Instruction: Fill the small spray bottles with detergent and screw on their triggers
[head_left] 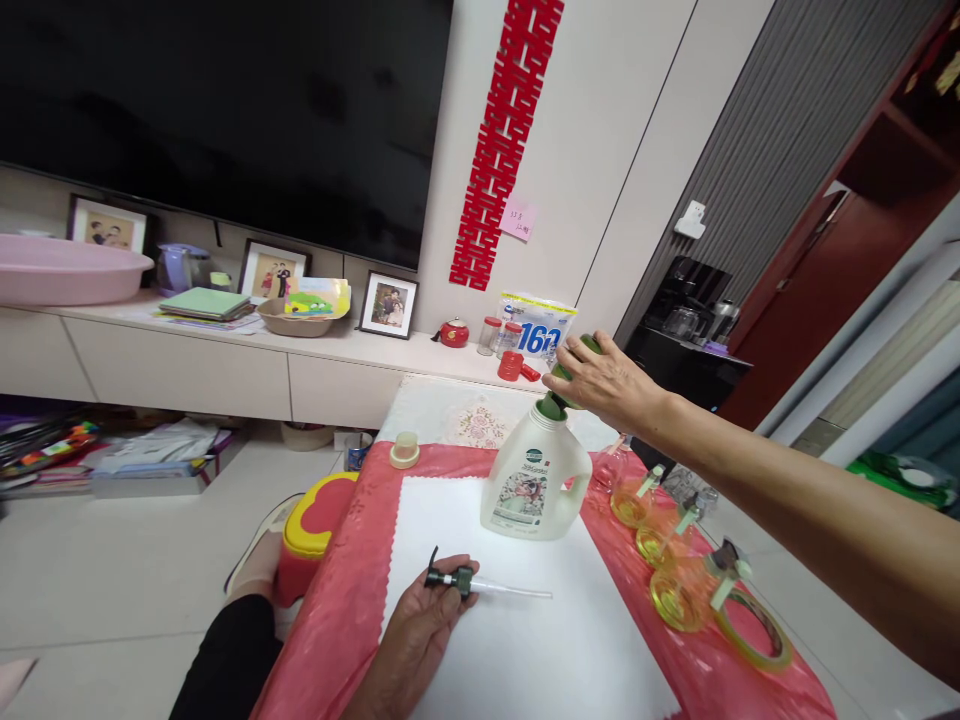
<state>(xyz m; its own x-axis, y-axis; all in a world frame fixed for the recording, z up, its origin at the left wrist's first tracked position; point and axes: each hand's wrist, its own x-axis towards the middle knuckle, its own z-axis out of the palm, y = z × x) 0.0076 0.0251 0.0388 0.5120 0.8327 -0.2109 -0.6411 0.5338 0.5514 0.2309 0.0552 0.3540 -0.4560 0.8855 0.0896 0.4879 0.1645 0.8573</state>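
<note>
My left hand [420, 630] is closed around a pump dispenser [457, 580], which has a dark head and a clear dip tube pointing right. My right hand [604, 380] grips a dark green bottle [562, 372], mostly covered by the fingers. That bottle is tilted, its dark neck down at the green mouth of a pale detergent jug [534, 480]; whether liquid flows cannot be seen. The jug stands upright on a white sheet [517, 620] with a scalloped edge. A pale translucent cap [405, 450] sits beyond the sheet's left corner.
Along the table's right side stand several clear bottles holding yellow liquid [679, 595], beside a tape roll [754, 630]. Red plastic covers the table [337, 590]. Behind are a 160-marked bag [538, 332], jars and a red container [510, 366]. A red-yellow stool [319, 520] stands left.
</note>
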